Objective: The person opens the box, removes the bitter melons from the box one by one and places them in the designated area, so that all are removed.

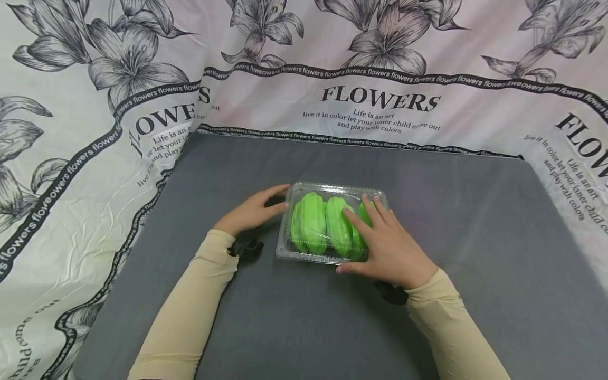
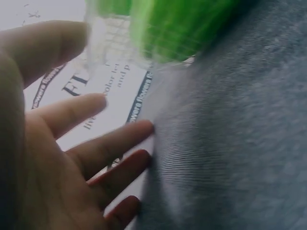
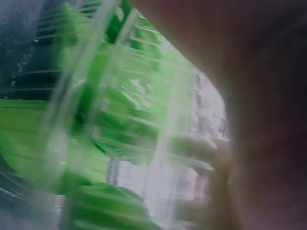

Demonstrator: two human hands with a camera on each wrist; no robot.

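A clear plastic clamshell container [image 1: 285, 248] rests on the grey table, lid down, with several bright green, ridged, elongated pieces [image 1: 313, 224] inside. My right hand [image 1: 394, 250] spans the container's right end, its fingers spread over the lid and the thumb at the near edge. In the right wrist view its fingers show blurred through the plastic. At the container's left side is my left hand [image 1: 252, 211], its fingers extended. In the left wrist view those fingers are spread with nothing between them; whether a fingertip touches the container's edge I cannot tell.
The grey tabletop [image 1: 294, 327] reaches out around the container. White cloth [image 1: 266, 105] printed with flowers and lettering hangs behind the table and along both sides. Black bands [image 1: 247, 248] sit at the wrists, below beige sleeves [image 1: 190, 306].
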